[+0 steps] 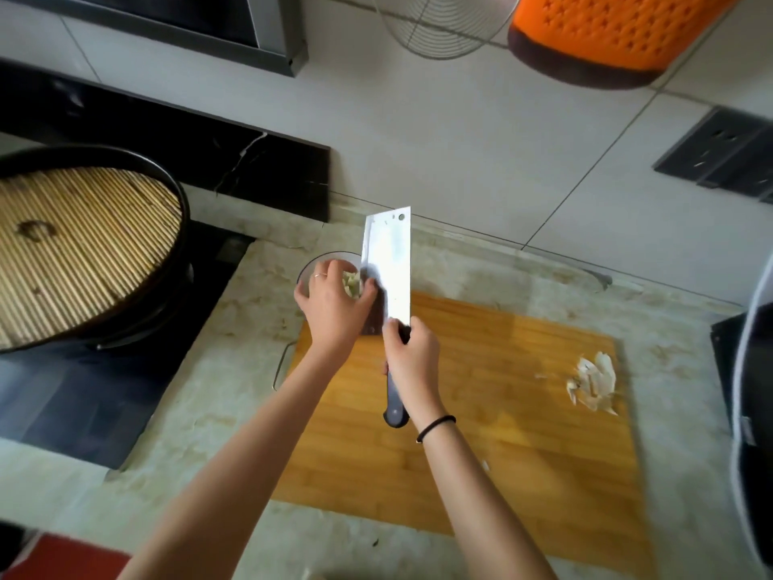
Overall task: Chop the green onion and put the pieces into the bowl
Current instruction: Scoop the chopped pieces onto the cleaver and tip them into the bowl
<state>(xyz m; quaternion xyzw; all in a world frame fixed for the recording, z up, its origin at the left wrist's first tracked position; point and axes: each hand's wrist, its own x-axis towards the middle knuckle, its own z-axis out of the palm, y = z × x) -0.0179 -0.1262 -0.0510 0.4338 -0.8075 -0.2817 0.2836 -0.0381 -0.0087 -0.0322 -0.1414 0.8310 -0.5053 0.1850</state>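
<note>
Green onion pieces (352,283), chopped, sit over the bowl (324,258) at eleven o'clock of the board (502,370); our left hand (330,303) cups them against the cleaver (389,265) our right hand (412,357) grips. We judge only this tipping-in remains

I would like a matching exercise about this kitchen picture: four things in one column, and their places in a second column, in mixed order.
Things:
1 cleaver
2 bowl
3 dry peels
4 orange basket

Places:
a on the right part of the cutting board
b high up, by the wall tiles
c in the right hand
d under the left hand, beyond the board

Pairs: 1-c, 2-d, 3-a, 4-b
</note>
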